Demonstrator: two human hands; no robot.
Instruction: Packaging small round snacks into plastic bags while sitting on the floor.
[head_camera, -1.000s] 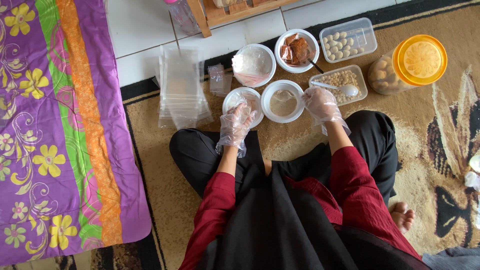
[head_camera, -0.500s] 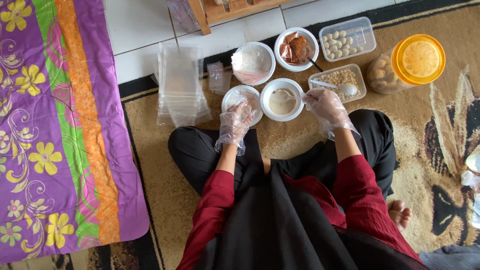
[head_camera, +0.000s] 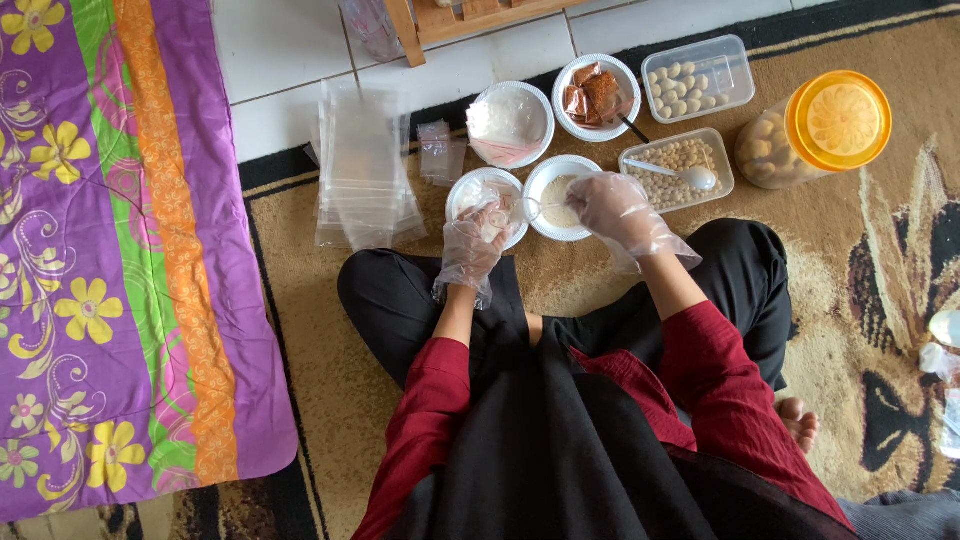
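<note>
I sit cross-legged on a carpet, and both my hands wear clear plastic gloves. My left hand (head_camera: 470, 243) rests at the near edge of a small white bowl (head_camera: 463, 190), its fingers curled on what looks like a small clear pouch. My right hand (head_camera: 614, 208) has reached over a white bowl of beige powder (head_camera: 556, 192) and grips a thin spoon (head_camera: 537, 208) whose tip dips into the powder. The two bowls touch side by side just beyond my knees.
Beyond these stand a bowl of white contents (head_camera: 508, 120), a bowl of red-brown packets (head_camera: 597, 95), two clear tubs of pale balls (head_camera: 697, 78) (head_camera: 670, 158), and an orange-lidded jar (head_camera: 822, 125). Clear bags (head_camera: 362, 170) are stacked at the left. A purple floral mattress (head_camera: 90, 250) borders the carpet.
My right hand moved left from beside the powder bowl to over it and closed on the spoon. My left hand stayed at the small bowl.
</note>
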